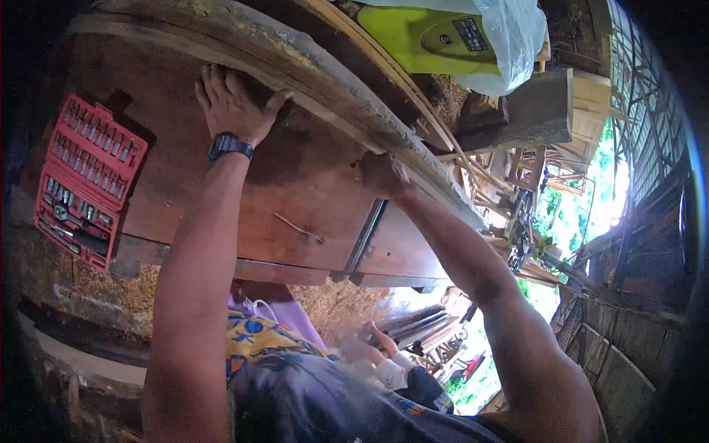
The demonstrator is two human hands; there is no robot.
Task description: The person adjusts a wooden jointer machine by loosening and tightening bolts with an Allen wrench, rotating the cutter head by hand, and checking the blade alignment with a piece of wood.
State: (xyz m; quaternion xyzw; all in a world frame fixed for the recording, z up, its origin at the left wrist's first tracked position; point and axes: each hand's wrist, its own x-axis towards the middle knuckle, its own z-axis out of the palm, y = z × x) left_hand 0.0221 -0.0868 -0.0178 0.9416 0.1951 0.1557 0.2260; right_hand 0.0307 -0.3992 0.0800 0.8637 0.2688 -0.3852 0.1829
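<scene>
My left hand lies flat on a reddish-brown wooden panel, fingers and thumb spread, close to a thick wooden beam. A dark watch is on that wrist. At the panel's edge beside the beam is my right hand, its fingers curled in. Whatever those fingers hold, if anything, is hidden. Below and between the hands, a thin bent stick rests on the panel. An open red socket set case with several metal sockets sits left of my left hand.
A yellow-green object partly wrapped in a clear plastic bag sits beyond the beam. Wood boards are stacked at right. A dark strip crosses the panel. Sawdust covers the ground below.
</scene>
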